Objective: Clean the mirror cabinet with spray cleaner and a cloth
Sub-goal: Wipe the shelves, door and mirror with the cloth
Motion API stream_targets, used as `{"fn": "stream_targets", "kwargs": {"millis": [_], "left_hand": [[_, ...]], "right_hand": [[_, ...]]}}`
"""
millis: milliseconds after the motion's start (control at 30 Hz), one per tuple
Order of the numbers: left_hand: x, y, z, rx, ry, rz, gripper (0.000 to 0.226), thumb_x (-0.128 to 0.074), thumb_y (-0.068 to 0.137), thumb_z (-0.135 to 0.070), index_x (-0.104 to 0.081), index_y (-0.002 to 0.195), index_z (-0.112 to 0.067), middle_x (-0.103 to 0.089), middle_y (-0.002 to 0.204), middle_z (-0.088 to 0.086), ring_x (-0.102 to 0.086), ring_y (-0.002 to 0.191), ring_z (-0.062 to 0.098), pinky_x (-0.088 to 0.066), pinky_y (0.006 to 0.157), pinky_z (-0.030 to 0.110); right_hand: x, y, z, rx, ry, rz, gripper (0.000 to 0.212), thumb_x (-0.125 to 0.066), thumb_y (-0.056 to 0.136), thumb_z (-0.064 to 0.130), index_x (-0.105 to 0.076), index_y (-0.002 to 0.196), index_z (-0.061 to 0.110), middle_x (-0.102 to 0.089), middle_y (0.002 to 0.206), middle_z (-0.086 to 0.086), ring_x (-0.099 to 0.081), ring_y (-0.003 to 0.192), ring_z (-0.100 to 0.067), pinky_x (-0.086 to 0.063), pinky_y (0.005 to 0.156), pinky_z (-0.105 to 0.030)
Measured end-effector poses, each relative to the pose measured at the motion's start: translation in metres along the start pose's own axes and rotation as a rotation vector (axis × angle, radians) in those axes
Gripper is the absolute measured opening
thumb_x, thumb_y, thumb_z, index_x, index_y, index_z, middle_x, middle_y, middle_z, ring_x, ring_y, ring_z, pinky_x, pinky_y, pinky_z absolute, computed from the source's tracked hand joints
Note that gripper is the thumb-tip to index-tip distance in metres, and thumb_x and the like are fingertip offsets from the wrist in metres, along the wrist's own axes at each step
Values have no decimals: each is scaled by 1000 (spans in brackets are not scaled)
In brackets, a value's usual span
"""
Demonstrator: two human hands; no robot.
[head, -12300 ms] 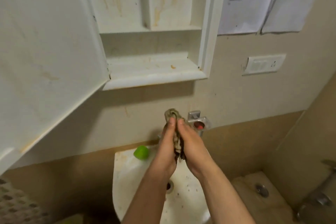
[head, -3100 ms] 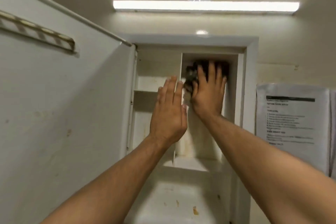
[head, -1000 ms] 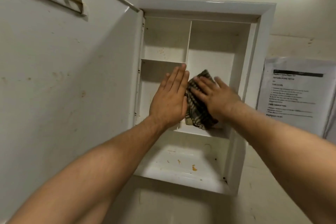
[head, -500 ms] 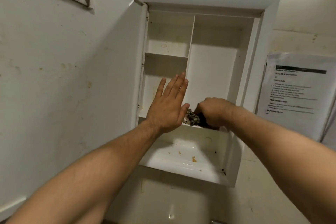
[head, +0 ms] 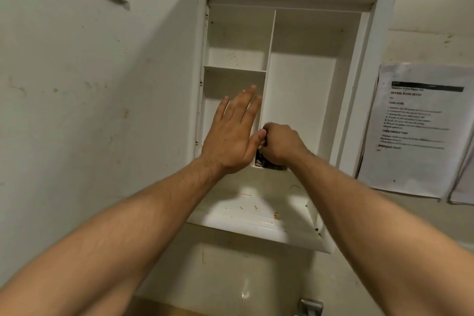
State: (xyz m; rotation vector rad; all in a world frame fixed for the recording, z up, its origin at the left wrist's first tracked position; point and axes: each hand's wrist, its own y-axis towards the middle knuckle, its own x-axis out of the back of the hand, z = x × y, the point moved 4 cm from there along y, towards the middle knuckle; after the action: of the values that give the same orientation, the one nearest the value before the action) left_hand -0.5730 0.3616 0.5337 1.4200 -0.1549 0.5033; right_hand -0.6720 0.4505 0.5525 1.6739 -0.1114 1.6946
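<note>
The white mirror cabinet hangs open on the wall, its door swung out to the left. My right hand is curled around a dark patterned cloth at the bottom of the tall right compartment; only a small bit of cloth shows under the hand. My left hand is held flat with straight fingers in front of the divider between the compartments. No spray cleaner is in view.
The bottom shelf carries orange crumbs and stains. Printed paper sheets are stuck on the wall at the right. A metal tap fitting shows at the lower edge.
My right hand has bunched the cloth and dropped from the back panel to the base of the right compartment. The left hand stays flat by the divider.
</note>
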Motion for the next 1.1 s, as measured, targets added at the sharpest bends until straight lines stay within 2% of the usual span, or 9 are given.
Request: {"fn": "stream_targets", "kwargs": {"millis": [100,200,333,467,700,867,933,1000,1100], "left_hand": [[-5,5,-9,3,-32,8,68,-32,105,-48,-26,161,-9,-17,171,11,-18,158,26,-11,128,52],[-6,3,-12,21,-30,1,67,-31,106,-48,-28,160,-10,-18,171,11,-20,157,27,-12,128,53],[1,-8,0,49,-48,-46,65,-33,106,-47,-32,158,-9,-21,170,13,-22,156,28,-14,128,52],[6,-13,12,120,-45,-47,65,-36,105,-45,-32,158,-8,-21,170,12,-21,156,28,-15,127,52],[10,-16,-12,104,-84,-12,65,-33,104,-48,-35,157,-9,-23,169,13,-24,155,31,-20,124,57],[21,-10,-12,56,-96,-59,65,-35,103,-44,-38,156,-6,-25,168,16,-26,154,32,-21,123,58],[20,-8,-12,83,-116,-80,65,-37,103,-43,-37,156,-5,-26,167,16,-27,154,32,-22,123,58],[17,-6,-16,94,-125,-71,66,-36,102,-44,-37,156,-6,-26,167,16,-27,154,32,-22,123,58],[16,-6,-20,67,-102,-45,67,-33,102,-47,-37,156,-7,-26,168,15,-27,154,32,-21,122,59]], "right_hand": [[13,-15,-31,11,-354,178,18,-67,93,20,-70,111,17,-70,102,-3,-65,97,-26,-51,77,-37],[33,-14,-42,-58,-817,143,18,-57,99,21,-66,113,16,-62,109,-6,-57,100,-28,-41,68,-37],[1,-11,-11,-79,-457,12,13,-63,94,18,-58,83,12,-64,91,-6,-53,75,-26,-44,66,-34],[-8,-4,-5,-133,85,-127,27,-60,88,5,-77,105,15,-75,101,-8,-68,89,-30,-51,74,-30],[35,-2,-28,-156,-671,228,10,-66,95,25,-66,98,15,-63,86,-1,-59,73,-18,-43,57,-32],[10,7,-20,-148,109,-197,16,-62,92,11,-75,102,10,-73,94,-9,-68,85,-29,-56,73,-34],[-4,-2,-20,-59,170,-196,23,-57,92,8,-78,102,13,-76,98,-9,-70,91,-31,-55,80,-34],[-7,-7,-24,11,30,-11,24,-58,92,7,-77,106,15,-76,99,-6,-69,88,-27,-56,82,-36],[22,-4,-25,44,-591,230,8,-64,97,25,-66,100,17,-64,88,0,-60,75,-19,-52,69,-36]]}}
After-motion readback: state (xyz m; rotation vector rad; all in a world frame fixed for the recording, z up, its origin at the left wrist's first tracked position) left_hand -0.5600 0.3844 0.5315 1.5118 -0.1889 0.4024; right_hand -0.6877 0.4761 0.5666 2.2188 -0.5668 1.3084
